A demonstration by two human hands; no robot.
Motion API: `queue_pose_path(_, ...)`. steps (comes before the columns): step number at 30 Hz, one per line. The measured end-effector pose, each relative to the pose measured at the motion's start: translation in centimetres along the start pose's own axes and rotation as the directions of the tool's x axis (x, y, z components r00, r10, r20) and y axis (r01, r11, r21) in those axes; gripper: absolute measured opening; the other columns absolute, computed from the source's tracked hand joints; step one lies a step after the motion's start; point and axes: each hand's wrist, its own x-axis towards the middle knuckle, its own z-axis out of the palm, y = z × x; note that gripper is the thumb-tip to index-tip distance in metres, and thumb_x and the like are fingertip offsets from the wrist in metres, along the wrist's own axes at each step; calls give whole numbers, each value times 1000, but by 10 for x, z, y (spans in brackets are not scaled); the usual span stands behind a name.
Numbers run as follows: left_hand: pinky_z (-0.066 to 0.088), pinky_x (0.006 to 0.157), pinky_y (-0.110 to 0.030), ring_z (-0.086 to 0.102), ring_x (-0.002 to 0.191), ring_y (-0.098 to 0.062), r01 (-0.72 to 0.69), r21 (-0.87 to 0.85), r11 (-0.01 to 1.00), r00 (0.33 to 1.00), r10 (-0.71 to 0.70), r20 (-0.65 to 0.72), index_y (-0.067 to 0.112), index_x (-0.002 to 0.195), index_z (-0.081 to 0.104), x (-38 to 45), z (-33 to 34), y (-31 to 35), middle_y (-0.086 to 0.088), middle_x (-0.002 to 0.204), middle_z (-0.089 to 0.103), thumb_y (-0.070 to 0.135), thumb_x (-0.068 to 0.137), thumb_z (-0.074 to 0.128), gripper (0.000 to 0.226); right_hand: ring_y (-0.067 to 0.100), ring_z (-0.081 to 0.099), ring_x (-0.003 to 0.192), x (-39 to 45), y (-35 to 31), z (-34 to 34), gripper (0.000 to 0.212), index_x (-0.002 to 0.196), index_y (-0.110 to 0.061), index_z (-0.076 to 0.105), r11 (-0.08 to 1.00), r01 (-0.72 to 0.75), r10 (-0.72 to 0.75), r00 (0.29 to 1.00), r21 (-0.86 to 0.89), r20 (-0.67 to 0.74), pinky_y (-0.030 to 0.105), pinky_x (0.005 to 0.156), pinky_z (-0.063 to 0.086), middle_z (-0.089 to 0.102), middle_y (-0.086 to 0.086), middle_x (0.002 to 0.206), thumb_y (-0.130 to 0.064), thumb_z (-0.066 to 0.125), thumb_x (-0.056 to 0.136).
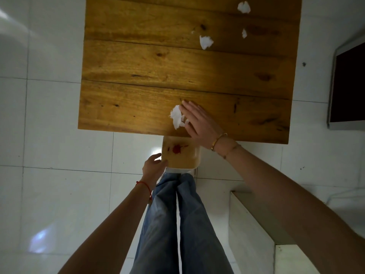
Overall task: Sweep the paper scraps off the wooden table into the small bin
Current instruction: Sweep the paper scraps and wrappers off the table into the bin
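A wooden table (138, 76) fills the upper middle of the head view. My right hand (199, 121) lies flat on it close to the near edge, fingers spread, touching a bunch of white paper scraps (176, 116) on its left side. Just below that edge is the small bin (194, 155), cream-rimmed with red bits inside. My left hand (155, 166) grips the bin's left rim. Three more white scraps lie far back on the table: one (205, 42), a small one (244, 33) and one near the far edge (244, 7).
White floor tiles (49, 125) surround the table. A dark screen in a pale frame (347, 86) stands at the right. A low white ledge (256, 224) runs along the lower right. My legs in blue jeans (177, 224) are below the bin.
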Motion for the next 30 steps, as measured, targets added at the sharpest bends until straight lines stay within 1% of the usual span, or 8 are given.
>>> queue_pose_path(4, 51, 98, -47, 64, 108, -33, 19, -33, 999, 1000, -19, -9, 14, 126, 59, 0, 0, -2, -13, 115, 69, 17, 79, 61, 47, 21, 4, 147, -5, -8, 15, 55, 150, -13, 14, 994, 86, -76, 988, -69, 135, 40, 121, 7, 9, 6, 159, -33, 26, 100)
queue_pose_path(7, 52, 97, -46, 66, 106, -33, 26, -43, 999, 1000, -27, -11, 14, 126, 59, -1, -2, -5, -14, 113, 70, 17, 77, 61, 49, 20, -3, 147, -33, -20, 35, 57, 150, -13, 8, 990, 106, -92, 985, -92, 144, 37, 120, 1, 4, 6, 160, -35, 25, 100)
queue_pose_path(9, 51, 98, -46, 66, 107, -33, 25, -43, 999, 1000, -25, -6, 15, 126, 59, -2, -3, -7, -15, 113, 70, 17, 77, 62, 49, 20, -1, 146, -55, -28, 48, 55, 149, -13, 11, 991, 126, -116, 981, -54, 152, 38, 120, 5, 8, 7, 159, -34, 24, 100)
queue_pose_path(13, 51, 98, -46, 65, 106, -32, 13, -21, 1000, 1000, -13, -1, 13, 127, 59, -12, -5, -10, -14, 114, 70, 18, 77, 63, 51, 24, 15, 145, -96, -44, 69, 54, 147, -9, 20, 988, 155, -152, 965, 5, 213, 41, 119, 18, 23, 11, 156, -32, 22, 99)
queue_pose_path(17, 53, 95, -44, 65, 101, -29, 12, -11, 1000, 1000, -12, 23, 12, 128, 58, -31, -10, -17, -13, 112, 69, 15, 78, 62, 50, 22, 19, 144, -117, -61, 65, 53, 146, -11, 28, 988, -54, 38, 993, 145, 113, 39, 119, 20, 28, 9, 154, -33, 21, 97)
queue_pose_path(20, 54, 94, -44, 64, 107, -32, 9, 3, 1000, 999, -9, 50, 10, 128, 58, -50, -16, -24, -15, 116, 67, 13, 79, 62, 49, 24, 27, 141, -129, -72, 49, 54, 144, -11, 31, 951, -210, 209, 978, 227, 28, 41, 117, 23, 34, 11, 151, -34, 21, 97)
queue_pose_path(24, 55, 93, -43, 64, 108, -32, -10, 43, 999, 997, 6, 74, 11, 127, 59, -81, -29, -27, -15, 117, 67, 18, 76, 64, 51, 25, 33, 137, -151, -83, 26, 46, 142, -7, 35, 890, -345, 382, 921, 298, -73, 40, 114, 32, 39, 14, 147, -23, 39, 99)
queue_pose_path(30, 53, 95, -44, 67, 99, -30, -98, 49, 994, 992, 94, 84, 11, 125, 61, -134, -51, -11, -15, 110, 70, 27, 61, 63, 66, 25, 40, 131, -192, -107, -18, 44, 138, -8, 40, 779, -482, 569, 811, 401, -132, 35, 110, 34, 46, 13, 141, -21, 43, 97)
